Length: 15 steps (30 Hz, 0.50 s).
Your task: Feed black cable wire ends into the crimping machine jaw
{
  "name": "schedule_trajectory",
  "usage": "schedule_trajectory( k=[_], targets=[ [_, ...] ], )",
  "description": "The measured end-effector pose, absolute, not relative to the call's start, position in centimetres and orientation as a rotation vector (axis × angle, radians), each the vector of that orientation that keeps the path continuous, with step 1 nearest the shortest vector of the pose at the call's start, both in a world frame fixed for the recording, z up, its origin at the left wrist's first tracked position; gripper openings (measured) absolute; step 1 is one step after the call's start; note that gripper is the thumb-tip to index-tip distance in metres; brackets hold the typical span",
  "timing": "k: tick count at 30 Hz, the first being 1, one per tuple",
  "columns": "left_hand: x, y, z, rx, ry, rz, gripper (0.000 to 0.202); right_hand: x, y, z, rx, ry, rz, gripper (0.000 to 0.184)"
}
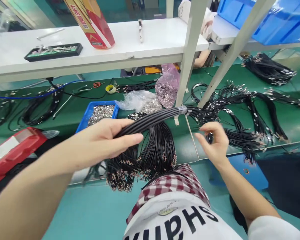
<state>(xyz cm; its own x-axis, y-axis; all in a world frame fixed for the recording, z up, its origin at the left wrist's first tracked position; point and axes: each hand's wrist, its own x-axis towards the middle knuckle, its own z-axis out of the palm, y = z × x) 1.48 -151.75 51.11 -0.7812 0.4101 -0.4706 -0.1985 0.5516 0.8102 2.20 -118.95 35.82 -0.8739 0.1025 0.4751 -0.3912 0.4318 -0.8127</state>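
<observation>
My left hand [107, 140] is closed round a thick bundle of black wires [152, 120], held level above the green bench [72, 115]. The bundle is taped near its right end, where the wire tips fan out. My right hand [215, 141] hovers to the right with thumb and fingers curled in a pinch, close to the loose wire ends; what it grips is too small to make out. Below the bundle hang more black wires with metal terminals [142, 160] over the bench's front edge.
A blue tray of metal terminals [100, 111] and plastic bags of parts [166, 86] lie behind the bundle. More wire heaps [252, 113] spread to the right. White frame posts [190, 56] rise from the bench. A red box [12, 150] sits at left.
</observation>
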Motion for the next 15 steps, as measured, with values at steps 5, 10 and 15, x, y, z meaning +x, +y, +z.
schedule_trajectory(
  k=[5,10,15],
  targets=[
    [1.0,-155.3,48.5,-0.004,2.009,1.159,0.036,-4.1,-120.0,30.1,0.519,-2.455,1.047,0.095],
    [0.6,-159.0,45.3,-0.022,1.873,1.257,0.041,-8.9,-123.2,24.7,0.617,-3.023,0.937,0.048],
    [0.3,-164.4,43.0,0.041,1.834,1.352,0.043,-13.1,-122.0,23.3,0.853,-3.098,0.555,0.048]
  ],
)
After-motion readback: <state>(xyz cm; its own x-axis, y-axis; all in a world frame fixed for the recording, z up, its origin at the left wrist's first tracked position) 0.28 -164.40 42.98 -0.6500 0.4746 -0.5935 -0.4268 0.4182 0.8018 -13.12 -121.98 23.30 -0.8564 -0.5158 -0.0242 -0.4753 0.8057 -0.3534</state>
